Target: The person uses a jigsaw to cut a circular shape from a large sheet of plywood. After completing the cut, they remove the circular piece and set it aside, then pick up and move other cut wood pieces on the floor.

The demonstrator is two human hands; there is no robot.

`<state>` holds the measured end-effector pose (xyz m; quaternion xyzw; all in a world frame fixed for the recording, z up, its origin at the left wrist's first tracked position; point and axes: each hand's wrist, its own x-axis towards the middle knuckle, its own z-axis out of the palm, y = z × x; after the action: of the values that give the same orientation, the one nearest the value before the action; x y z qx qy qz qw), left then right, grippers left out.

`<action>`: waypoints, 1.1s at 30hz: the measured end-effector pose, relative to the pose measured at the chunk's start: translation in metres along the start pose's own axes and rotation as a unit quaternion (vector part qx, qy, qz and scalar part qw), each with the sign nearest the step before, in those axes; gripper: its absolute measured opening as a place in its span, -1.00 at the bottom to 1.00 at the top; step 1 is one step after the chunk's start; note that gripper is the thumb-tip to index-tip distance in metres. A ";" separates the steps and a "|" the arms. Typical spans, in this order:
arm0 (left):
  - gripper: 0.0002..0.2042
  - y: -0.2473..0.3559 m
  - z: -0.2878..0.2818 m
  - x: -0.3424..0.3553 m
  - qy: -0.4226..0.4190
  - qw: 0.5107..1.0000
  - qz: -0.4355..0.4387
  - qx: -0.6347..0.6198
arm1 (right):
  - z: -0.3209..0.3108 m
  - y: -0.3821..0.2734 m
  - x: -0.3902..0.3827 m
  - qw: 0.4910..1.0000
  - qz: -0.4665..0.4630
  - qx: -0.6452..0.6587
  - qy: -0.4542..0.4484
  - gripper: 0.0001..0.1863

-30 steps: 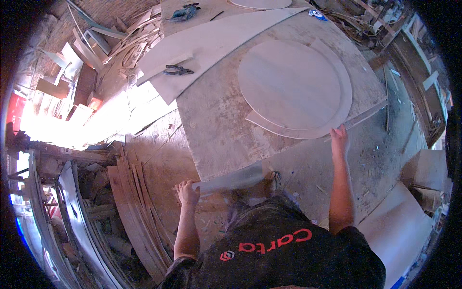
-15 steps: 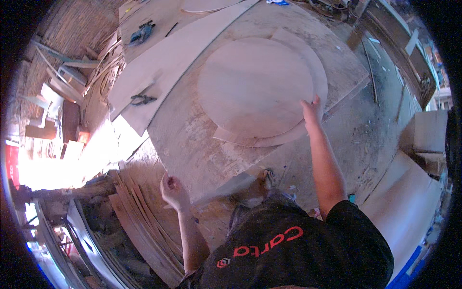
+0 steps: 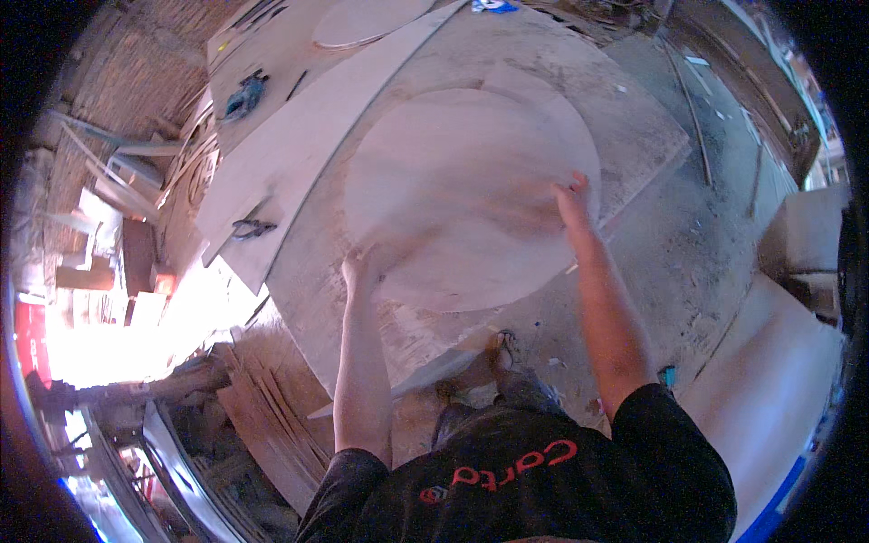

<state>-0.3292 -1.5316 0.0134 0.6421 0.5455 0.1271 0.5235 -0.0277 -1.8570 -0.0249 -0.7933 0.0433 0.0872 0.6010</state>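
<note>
A large pale round board (image 3: 462, 163) lies on a worn wooden sheet (image 3: 312, 299) in front of me; its surface is partly smeared by motion. At the disc's near left edge is my left hand (image 3: 359, 264), its arm stretched forward. Blur hides how its fingers are set. My right hand (image 3: 570, 201) rests over the right part of the disc, a little inside the outer edge, with thumb and finger spread apart. Whether either hand grips the rim cannot be made out.
Left of the disc, a long pale panel (image 3: 299, 167) carries dark pliers (image 3: 253, 228). Beyond it stands a blue-green power tool (image 3: 245, 95). Another round piece (image 3: 367, 20) lies at the far side. Wood strips (image 3: 272, 407) are stacked at lower left; a curved sheet (image 3: 769, 380) leans at right.
My left hand has come forward from the wooden sheet's near corner to the disc's left edge. The right hand has shifted slightly inward. The view has tilted, so the surroundings sit lower.
</note>
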 end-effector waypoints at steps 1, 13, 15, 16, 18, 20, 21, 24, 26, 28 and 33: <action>-0.81 0.005 0.000 -0.006 -0.006 1.000 -0.017 -0.024 | -0.004 -0.002 0.001 1.000 0.020 0.004 -0.007 -0.19; -0.82 0.002 -0.046 -0.154 -0.116 0.957 0.057 -0.259 | -0.097 -0.029 -0.134 0.918 0.226 0.238 -0.223 -0.57; -0.80 -0.012 -0.073 -0.178 -0.128 0.963 0.053 -0.231 | -0.099 -0.009 -0.182 0.900 0.262 0.279 -0.210 -0.61; -0.78 -0.020 -0.091 -0.187 -0.141 0.965 0.036 -0.217 | -0.100 0.001 -0.206 0.904 0.244 0.291 -0.196 -0.63; -0.73 -0.038 -0.134 -0.197 -0.190 0.961 0.022 -0.200 | -0.099 0.020 -0.255 0.917 0.211 0.303 -0.151 -0.66; -0.68 -0.060 -0.185 -0.200 -0.254 0.950 0.024 -0.183 | -0.098 0.030 -0.302 0.895 0.185 0.369 -0.169 -0.70; -0.65 -0.074 -0.209 -0.201 -0.263 0.948 0.047 -0.171 | -0.092 0.034 -0.323 0.892 0.196 0.385 -0.134 -0.71; -0.59 -0.122 -0.290 -0.199 -0.265 0.955 0.083 -0.100 | -0.085 0.038 -0.404 0.862 0.197 0.428 -0.189 -0.77; -0.57 -0.158 -0.347 -0.200 -0.234 0.969 0.068 -0.046 | -0.074 0.040 -0.458 0.837 0.184 0.481 -0.184 -0.77; -0.63 -0.189 -0.405 -0.206 -0.157 0.982 0.101 0.022 | -0.064 0.034 -0.494 0.816 0.155 0.522 -0.194 -0.76; -0.70 -0.282 -0.523 -0.212 -0.056 0.998 -0.019 -0.029 | -0.052 0.018 -0.555 0.844 0.172 0.503 -0.074 -0.84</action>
<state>-0.9521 -1.4691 0.0910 0.6222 0.5235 0.0965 0.5740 -0.5709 -1.9316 0.0772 -0.3534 0.1722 0.2143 0.8942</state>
